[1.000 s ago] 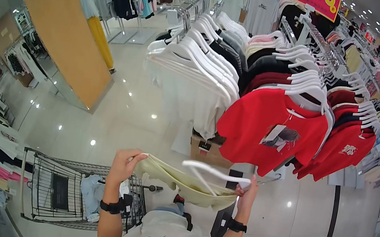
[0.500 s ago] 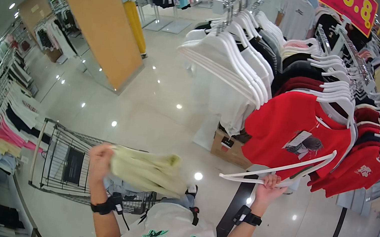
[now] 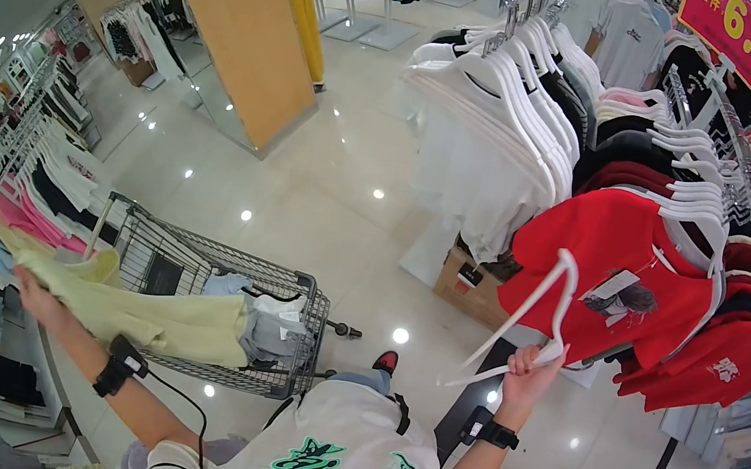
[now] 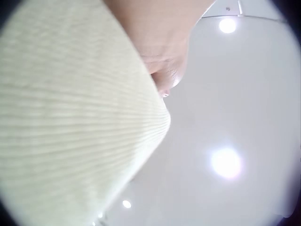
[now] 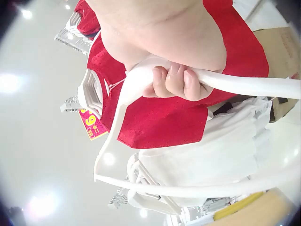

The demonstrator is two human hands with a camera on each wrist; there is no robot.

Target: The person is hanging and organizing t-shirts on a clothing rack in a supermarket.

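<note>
In the head view a pale yellow-green garment stretches sideways from my left hand, in front of the cart. My left hand grips its far end; in the left wrist view the ribbed cloth fills the left side and hides most of the fingers of that hand. My right hand holds a bare white hanger, raised in front of the red shirts. The right wrist view shows curled fingers of that hand wrapped round the hanger.
A wire shopping cart with folded clothes stands at lower left. Red shirts and white shirts hang on racks at the right. A cardboard box sits beneath them, a wooden pillar behind, and a clothes rack at the left.
The garment has come away from the hanger and moved left with my left hand, across the cart. My right hand has moved right and up with the bare hanger. The view has shifted left.
</note>
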